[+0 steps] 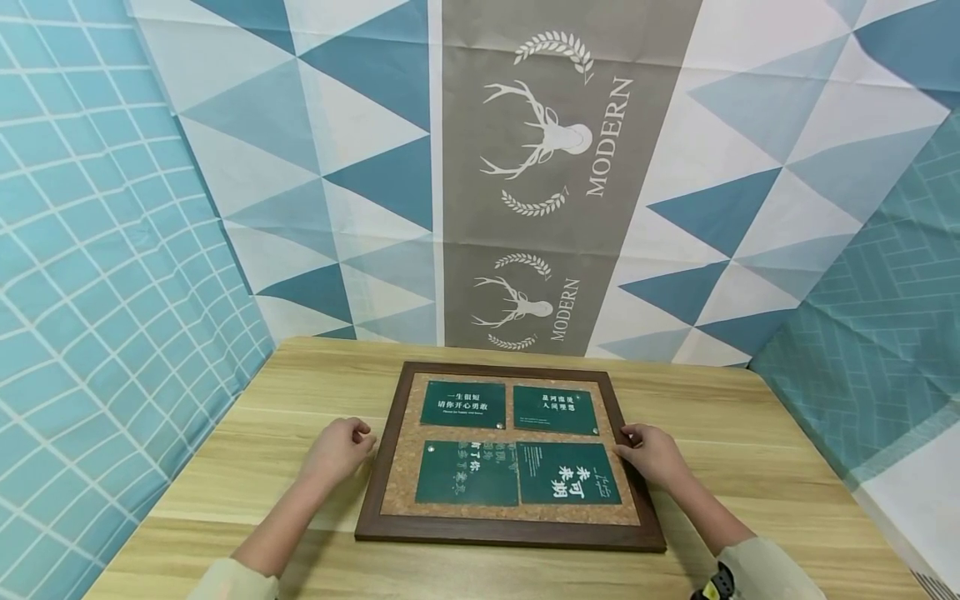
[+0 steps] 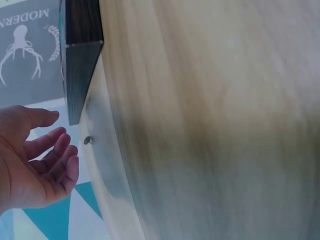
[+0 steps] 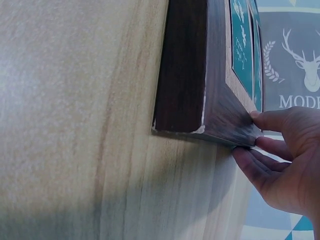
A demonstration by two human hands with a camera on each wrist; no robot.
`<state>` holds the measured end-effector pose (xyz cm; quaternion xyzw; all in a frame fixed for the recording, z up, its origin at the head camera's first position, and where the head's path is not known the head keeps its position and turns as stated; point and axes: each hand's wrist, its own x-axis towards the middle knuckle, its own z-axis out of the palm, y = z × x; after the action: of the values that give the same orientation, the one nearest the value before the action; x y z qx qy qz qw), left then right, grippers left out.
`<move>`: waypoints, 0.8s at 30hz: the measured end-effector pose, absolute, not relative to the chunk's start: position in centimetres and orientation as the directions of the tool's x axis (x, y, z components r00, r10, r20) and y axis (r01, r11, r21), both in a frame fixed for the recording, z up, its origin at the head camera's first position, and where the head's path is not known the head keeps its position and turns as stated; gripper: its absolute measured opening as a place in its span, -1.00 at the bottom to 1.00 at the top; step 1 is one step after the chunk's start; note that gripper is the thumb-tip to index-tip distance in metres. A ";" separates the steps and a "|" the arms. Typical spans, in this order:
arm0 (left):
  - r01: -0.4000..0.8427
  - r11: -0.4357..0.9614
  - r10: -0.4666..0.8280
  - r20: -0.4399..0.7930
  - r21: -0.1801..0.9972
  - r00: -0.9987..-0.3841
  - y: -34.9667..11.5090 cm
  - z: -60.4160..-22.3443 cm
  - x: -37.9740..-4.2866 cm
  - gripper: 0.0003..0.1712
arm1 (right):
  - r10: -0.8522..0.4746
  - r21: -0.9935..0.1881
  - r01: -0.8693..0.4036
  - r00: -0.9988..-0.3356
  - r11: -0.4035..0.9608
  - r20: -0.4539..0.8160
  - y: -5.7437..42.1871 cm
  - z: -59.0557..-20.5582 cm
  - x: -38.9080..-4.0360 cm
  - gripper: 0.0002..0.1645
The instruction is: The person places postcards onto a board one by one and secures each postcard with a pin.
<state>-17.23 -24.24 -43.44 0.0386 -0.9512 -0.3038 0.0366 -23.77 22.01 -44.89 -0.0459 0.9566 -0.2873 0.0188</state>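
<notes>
A cork board (image 1: 487, 514) in a dark brown wooden frame (image 1: 510, 532) lies flat on the table. Several dark green cards with white lettering are on the cork: upper left (image 1: 463, 417), upper right (image 1: 551, 422), lower left (image 1: 450, 487) and lower right (image 1: 536, 492). Small round pins show on some of them. My right hand (image 1: 654, 454) pinches the frame's right edge, thumb on the front face and fingers along the outer side. Left of the frame, apart from it, my left hand (image 1: 337, 452) has loosely curled fingers and holds nothing.
In the left wrist view a small dark pin-like thing (image 2: 88, 140) lies on the wooden table (image 2: 200, 100), near the left fingers. Behind the table hangs a patterned cloth (image 1: 517, 192) with deer heads and triangles. A blue grid-patterned cloth (image 1: 97, 250) hangs at the left.
</notes>
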 end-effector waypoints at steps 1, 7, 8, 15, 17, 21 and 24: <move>-0.050 0.822 -0.095 0.050 0.567 -0.994 -24.4 -43.5 -17.3 -0.65 | -0.097 -0.552 -0.075 -0.995 0.830 -0.010 22.0 -44.9 -23.8 -0.47; -0.063 0.881 -0.100 0.056 0.468 -0.993 -25.5 -43.9 -17.6 -0.65 | -0.095 -0.558 -0.075 -0.995 0.827 -0.007 22.0 -45.0 -23.8 -0.47; -0.068 0.888 -0.103 0.053 0.455 -0.993 -25.6 -43.9 -17.6 -0.65 | -0.094 -0.558 -0.074 -0.996 0.827 -0.007 22.0 -45.0 -23.8 -0.47; -0.085 0.906 -0.113 0.046 0.414 -0.992 -26.4 -44.3 -17.6 -0.66 | -0.085 -0.556 -0.065 -0.996 0.829 -0.009 22.0 -45.0 -23.8 -0.47; -0.084 0.907 -0.112 0.042 0.413 -0.993 -26.5 -44.4 -17.6 -0.68 | -0.085 -0.555 -0.066 -0.996 0.829 -0.009 22.0 -45.0 -23.9 -0.47; -0.082 0.906 -0.103 0.029 0.416 -0.994 -26.7 -44.4 -17.7 -0.71 | -0.083 -0.554 -0.063 -0.997 0.830 -0.010 22.0 -45.0 -23.9 -0.47; -0.078 0.905 -0.094 0.019 0.418 -0.995 -26.8 -44.4 -17.7 -0.76 | -0.081 -0.553 -0.062 -0.997 0.831 -0.010 22.0 -45.0 -23.9 -0.47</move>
<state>-17.70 -26.78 -44.40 0.0441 -0.9758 -0.2135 0.0194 -23.90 21.98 -45.02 -0.0376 0.9566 -0.2886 0.0167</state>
